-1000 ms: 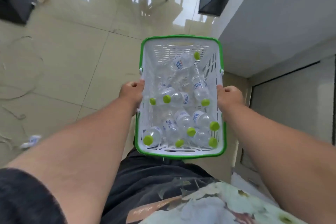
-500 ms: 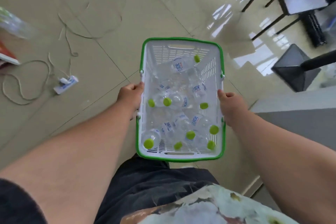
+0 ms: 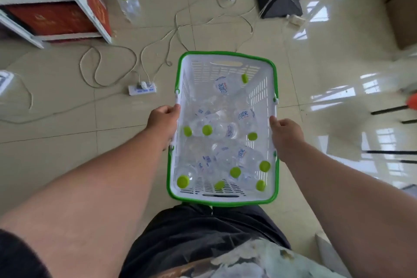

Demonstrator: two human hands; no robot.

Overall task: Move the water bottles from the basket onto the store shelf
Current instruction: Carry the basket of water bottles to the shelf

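Left hand [image 3: 163,117] and right hand [image 3: 286,130] grip white green-rimmed basket [image 3: 225,55] sides; green-capped water bottles [image 3: 225,130] piled inside.

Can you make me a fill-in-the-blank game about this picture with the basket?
1. The bottles in the basket have ____ caps.
2. The left hand and right hand grip the basket's two ____ sides.
3. The basket's rim is ____.
4. The power strip lies on the ____.

Missing words: green; long; green; floor
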